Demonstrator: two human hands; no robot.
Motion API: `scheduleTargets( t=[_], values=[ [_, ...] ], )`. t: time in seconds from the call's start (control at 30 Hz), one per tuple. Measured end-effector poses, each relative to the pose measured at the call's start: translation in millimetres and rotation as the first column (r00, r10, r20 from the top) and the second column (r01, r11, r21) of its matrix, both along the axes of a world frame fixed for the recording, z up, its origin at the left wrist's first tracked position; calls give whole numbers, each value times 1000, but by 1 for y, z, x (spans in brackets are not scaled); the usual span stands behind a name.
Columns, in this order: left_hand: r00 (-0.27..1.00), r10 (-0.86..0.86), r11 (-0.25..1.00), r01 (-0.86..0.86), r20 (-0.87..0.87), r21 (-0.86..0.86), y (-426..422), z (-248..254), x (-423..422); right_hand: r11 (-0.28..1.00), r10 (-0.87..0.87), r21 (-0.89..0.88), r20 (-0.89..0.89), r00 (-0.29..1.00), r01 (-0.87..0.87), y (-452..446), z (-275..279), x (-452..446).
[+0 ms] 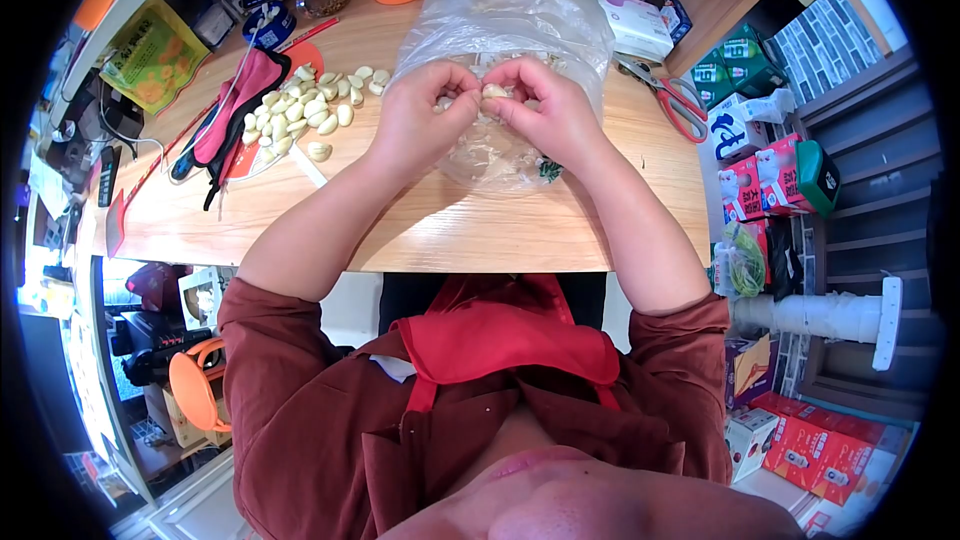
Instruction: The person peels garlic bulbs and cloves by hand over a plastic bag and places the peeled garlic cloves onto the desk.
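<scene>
Right hand (540,105): pinching a garlic clove (495,91)
Left hand (425,112): fingertips pressed together beside it
Plastic bag (505,25): under both hands, on the worktop (650,190)
Pale cloves (292,115): heaped left of the bag

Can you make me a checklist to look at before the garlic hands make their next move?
1. Garlic clove pinched in the right hand: ok.
2. Left hand close beside it: ok.
3. Clear plastic bag under both hands: ok.
4. Peeled garlic cloves piled to the left of the bag: ok.
5. Red-handled scissors away from the fingers: ok.
6. All the skin off the pinched clove: cannot tell, fingers hide some of it.
</scene>
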State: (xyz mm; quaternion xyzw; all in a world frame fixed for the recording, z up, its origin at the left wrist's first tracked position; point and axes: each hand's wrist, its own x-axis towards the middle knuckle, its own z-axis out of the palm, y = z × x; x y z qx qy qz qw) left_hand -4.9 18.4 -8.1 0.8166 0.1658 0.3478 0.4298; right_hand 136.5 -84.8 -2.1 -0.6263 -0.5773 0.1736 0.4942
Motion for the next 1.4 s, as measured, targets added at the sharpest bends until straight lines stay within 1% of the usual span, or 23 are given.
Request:
scheduleTargets(
  t=[0.03, 0.13, 0.23, 0.33, 0.43, 0.53, 0.67, 0.77, 0.97, 1.07, 1.27, 1.4],
  values=[
    [1000, 6, 1000, -6, 0, 10, 0, -1, 0, 1000, -9, 4, 31, 999, 9, -1, 1, 0],
    [999, 33, 999, -33, -4, 1, 0, 0, 0, 997, -11, 74, -18, 1000, 12, 0, -1, 3],
    [998, 59, 998, -59, -34, 13, 3, -1, 1, 997, 32, 71, -197, 980, -18, -3, 2, 3],
    [995, 76, 996, -72, -65, 59, 6, -2, 1, 977, 213, 79, -355, 910, -198, -8, 10, 1],
    [994, 88, 992, -82, -58, 95, 3, -1, 1, 963, 270, 122, -450, 851, -241, -7, 7, -1],
    [997, 77, 993, -74, -24, 92, -1, 1, 1, 959, 275, 101, -545, 792, -264, -9, 12, -1],
    [999, 50, 998, -50, -5, 23, -2, 2, -1, 974, 212, 53, -570, 794, -222, -8, 13, -1],
    [1000, -8, 999, 9, 20, -49, 2, -2, -1, 982, 170, 24, -560, 811, -190, -6, 10, 0],
    [999, -34, 999, 35, -23, 18, -8, 14, -5, 989, 131, 19, -544, 829, -144, -5, 11, -1],
    [1000, -10, 998, 9, 21, 57, -6, 6, -3, 990, 131, 24, -542, 830, -140, -4, 8, 0],
    [1000, -6, 998, 7, -13, 64, -8, 10, -4, 988, 129, 4, -553, 823, -152, -4, 8, 2],
    [1000, -17, 998, 16, 8, 61, -7, 8, -5, 988, 123, -6, -561, 819, -152, -4, 8, 2]
  ],
)
